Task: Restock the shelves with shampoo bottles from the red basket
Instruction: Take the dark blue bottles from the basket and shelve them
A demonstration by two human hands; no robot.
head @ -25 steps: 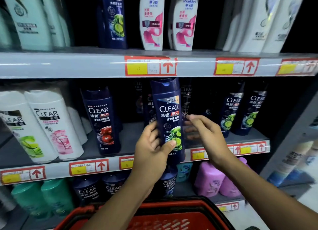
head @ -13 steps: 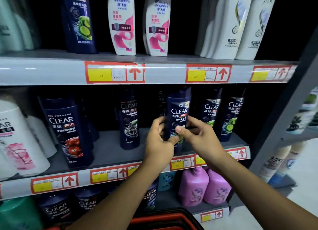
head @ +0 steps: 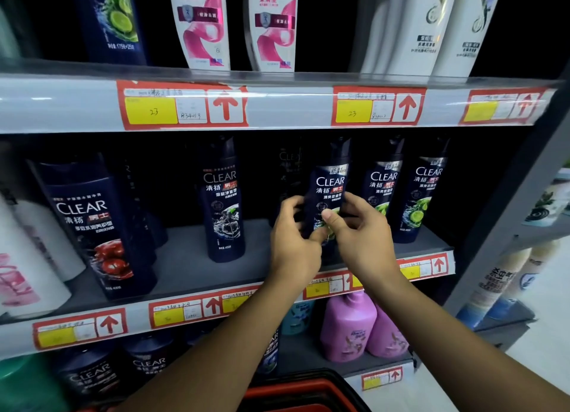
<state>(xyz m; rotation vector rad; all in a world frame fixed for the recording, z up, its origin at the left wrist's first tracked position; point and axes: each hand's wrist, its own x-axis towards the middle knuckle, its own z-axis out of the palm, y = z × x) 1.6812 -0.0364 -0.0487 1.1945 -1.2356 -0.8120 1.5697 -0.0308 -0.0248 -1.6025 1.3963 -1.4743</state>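
On the middle shelf [head: 197, 266], a flat grey board with a glossy plastic price rail, stand smooth, tall, dark navy plastic bottles. Far left is a white bottle [head: 27, 257] with rounded shoulders, then a broad CLEAR bottle with red fruit [head: 95, 226], then a slimmer CLEAR bottle with a black label [head: 223, 202]. The left hand [head: 293, 245] curls its fingers around the left side of the CLEAR shampoo bottle [head: 328, 183], thumb across its front. The right hand [head: 361, 236] grasps the same bottle from the right, thumb pressing the green lime label. The bottle stands upright, deep on the middle shelf, just beside two matching lime bottles [head: 382, 189]. Below, rounded pink bottles [head: 348, 325] sit on the lower shelf, and the red basket [head: 296, 393] shows its curved plastic rim at the bottom edge.
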